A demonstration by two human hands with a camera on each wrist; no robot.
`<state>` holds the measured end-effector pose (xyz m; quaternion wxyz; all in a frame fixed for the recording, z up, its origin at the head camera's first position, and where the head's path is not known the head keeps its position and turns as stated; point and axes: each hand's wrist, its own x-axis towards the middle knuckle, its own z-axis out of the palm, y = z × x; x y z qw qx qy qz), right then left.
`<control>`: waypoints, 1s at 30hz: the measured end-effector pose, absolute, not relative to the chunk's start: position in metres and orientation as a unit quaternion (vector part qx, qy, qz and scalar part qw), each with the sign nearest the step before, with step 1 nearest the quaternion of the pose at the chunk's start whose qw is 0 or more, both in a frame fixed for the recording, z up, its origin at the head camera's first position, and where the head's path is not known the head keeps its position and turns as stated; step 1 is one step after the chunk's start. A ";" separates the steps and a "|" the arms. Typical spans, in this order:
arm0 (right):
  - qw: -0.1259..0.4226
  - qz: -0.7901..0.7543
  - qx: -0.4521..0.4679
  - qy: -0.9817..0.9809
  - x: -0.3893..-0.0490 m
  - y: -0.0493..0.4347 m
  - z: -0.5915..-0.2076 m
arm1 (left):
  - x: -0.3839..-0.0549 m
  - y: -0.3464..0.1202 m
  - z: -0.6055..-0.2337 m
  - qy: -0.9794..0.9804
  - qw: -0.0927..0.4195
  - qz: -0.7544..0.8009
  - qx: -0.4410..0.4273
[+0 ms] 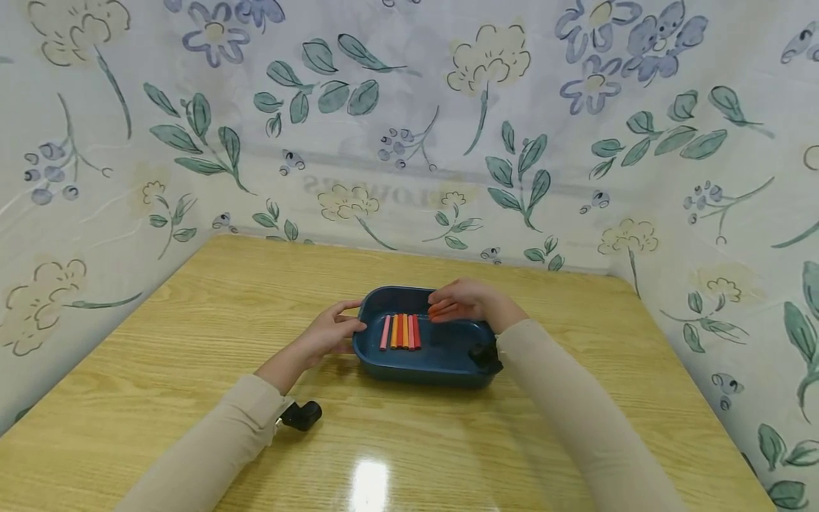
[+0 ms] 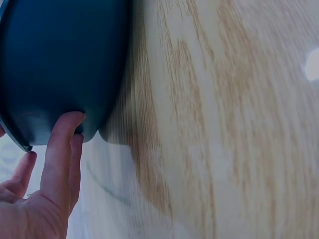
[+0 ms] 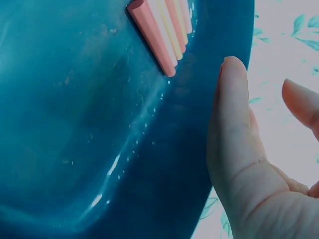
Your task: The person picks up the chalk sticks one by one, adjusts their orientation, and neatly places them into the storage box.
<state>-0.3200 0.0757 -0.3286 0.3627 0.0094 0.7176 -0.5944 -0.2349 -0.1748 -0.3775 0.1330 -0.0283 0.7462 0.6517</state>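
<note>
A dark blue oblong basin [image 1: 448, 366] stands on the wooden table. My left hand [image 1: 329, 331] holds its left end, with the thumb at the rim; in the left wrist view, fingers [image 2: 59, 159] press against the outer wall. Slim pink, orange and red sticks [image 1: 401, 332], perhaps crayons or chalk, lie side by side in the basin's left half. My right hand [image 1: 463, 299] is over the back right of the basin, its fingers [image 3: 232, 94] fairly straight near the back wall. Nothing shows between those fingers and the thumb, and they are apart from the sticks.
The yellow wooden table [image 1: 243, 313] extends around the basin. Floral cloth [image 1: 409, 142] hangs behind it and along both sides. Black wrist devices sit at the left cuff [image 1: 302, 415] and the right cuff [image 1: 486, 355], the right one over the basin's front right corner.
</note>
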 end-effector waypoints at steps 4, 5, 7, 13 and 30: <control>0.361 -0.603 -0.003 0.711 -0.318 0.081 -0.326 | -0.235 -0.176 -0.377 0.746 0.133 0.652 -0.029; 0.360 -0.604 -0.007 0.711 -0.318 0.083 -0.325 | -0.236 -0.176 -0.377 0.746 0.132 0.652 -0.030; 0.359 -0.604 -0.017 0.711 -0.317 0.086 -0.325 | -0.236 -0.177 -0.378 0.746 0.133 0.652 -0.030; 0.360 -0.601 -0.036 0.713 -0.307 0.096 -0.320 | -0.236 -0.176 -0.378 0.746 0.135 0.652 -0.026; 0.327 -0.610 -0.057 0.720 -0.282 0.137 -0.321 | -0.236 -0.175 -0.379 0.749 0.135 0.649 -0.019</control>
